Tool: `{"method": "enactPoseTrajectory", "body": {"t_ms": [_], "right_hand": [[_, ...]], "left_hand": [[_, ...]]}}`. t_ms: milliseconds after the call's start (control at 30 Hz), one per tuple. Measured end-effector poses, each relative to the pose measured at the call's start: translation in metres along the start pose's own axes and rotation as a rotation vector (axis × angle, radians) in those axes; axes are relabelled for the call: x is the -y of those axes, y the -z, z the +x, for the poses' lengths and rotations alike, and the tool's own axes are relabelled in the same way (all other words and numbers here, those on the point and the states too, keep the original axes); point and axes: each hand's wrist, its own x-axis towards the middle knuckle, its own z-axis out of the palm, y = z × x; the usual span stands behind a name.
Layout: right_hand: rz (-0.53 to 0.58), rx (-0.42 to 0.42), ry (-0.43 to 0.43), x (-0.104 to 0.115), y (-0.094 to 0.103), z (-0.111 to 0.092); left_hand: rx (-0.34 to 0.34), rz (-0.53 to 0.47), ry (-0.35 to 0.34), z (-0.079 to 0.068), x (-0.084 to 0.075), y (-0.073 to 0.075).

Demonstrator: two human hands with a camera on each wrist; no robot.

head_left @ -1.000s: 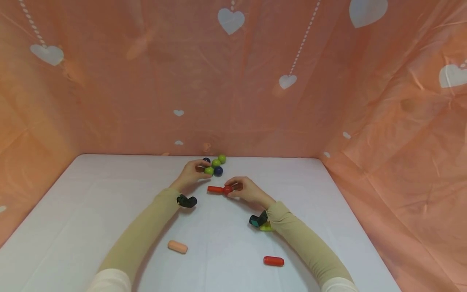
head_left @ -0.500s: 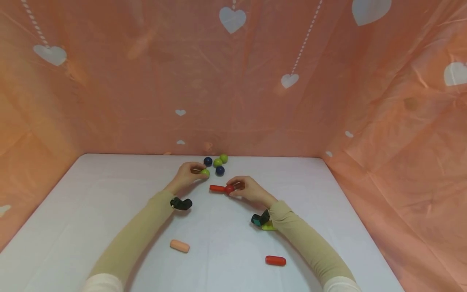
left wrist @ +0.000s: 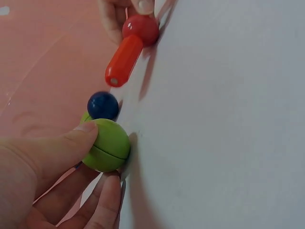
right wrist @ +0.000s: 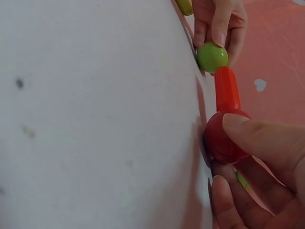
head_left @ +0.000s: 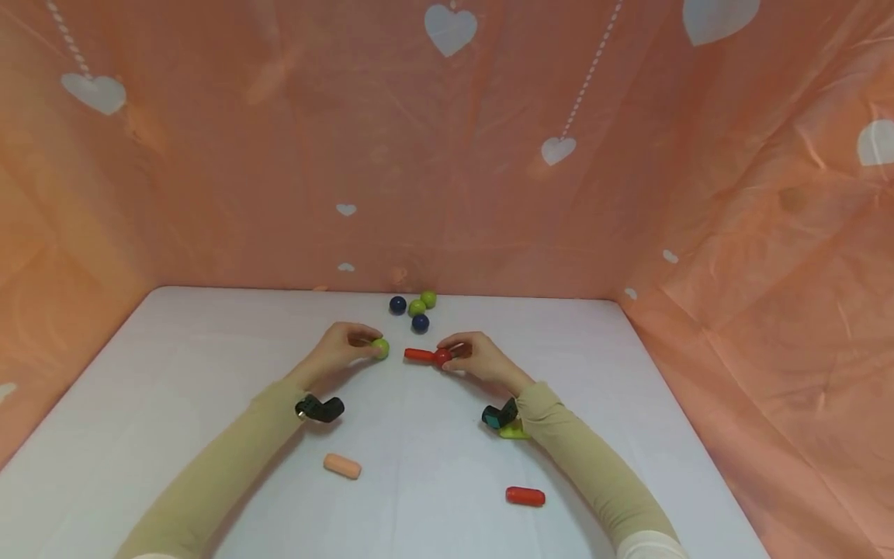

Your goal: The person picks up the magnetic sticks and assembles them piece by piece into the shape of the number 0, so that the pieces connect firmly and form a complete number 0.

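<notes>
My left hand (head_left: 337, 349) pinches a lime-green ball (left wrist: 112, 145) between thumb and fingers, low over the white table; a thin groove runs around the ball in the left wrist view. To its right, my right hand (head_left: 485, 361) pinches a red ball (right wrist: 221, 138), thumb on one side and fingertips on the other. An orange-red faceted stick (right wrist: 227, 88) juts from the red ball and points left toward the green ball. In the head view a short gap separates the stick's free end from the green ball.
Behind the hands sit two dark blue balls (head_left: 421, 323) and two green balls (head_left: 417, 308), near the table's far edge. A peach stick (head_left: 342, 466) lies front left, a red stick (head_left: 525, 496) front right. The right wrist partly hides a yellow-green piece (head_left: 514, 432). Orange cloth hangs behind.
The left hand has drawn the green ball away from the cluster, leftward and toward the person. The right hand keeps its hold on the red ball and stick, almost in place.
</notes>
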Motion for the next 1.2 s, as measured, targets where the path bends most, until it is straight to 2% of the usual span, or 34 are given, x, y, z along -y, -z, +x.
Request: {"method": "enactPoseTrajectory", "body": {"t_ms": [233,400,667,800,900,1033,1200], "right_hand": [[0.003,0.007,0.030,0.001,0.000,0.001],[0.000,-0.004,0.037,0.000,-0.001,0.002],[-0.029,-0.020,0.010,0.000,0.001,0.005],[-0.027,-0.019,0.018,0.000,0.001,0.006],[-0.024,-0.017,0.023,-0.001,0.001,0.006],[-0.019,-0.024,0.040,-0.004,0.003,0.009],[-0.016,-0.027,0.040,-0.007,0.003,0.010]], "left_hand": [[0.046,-0.043,0.011,-0.005,-0.006,-0.009],[0.043,-0.055,0.022,-0.003,-0.005,-0.014],[0.051,-0.105,0.001,-0.001,-0.010,-0.020],[0.038,-0.089,-0.001,-0.001,-0.011,-0.021],[0.042,-0.090,0.001,-0.003,-0.011,-0.018],[0.074,-0.161,0.016,-0.008,-0.010,-0.006],[0.153,-0.167,0.006,-0.026,-0.007,0.015]]}}
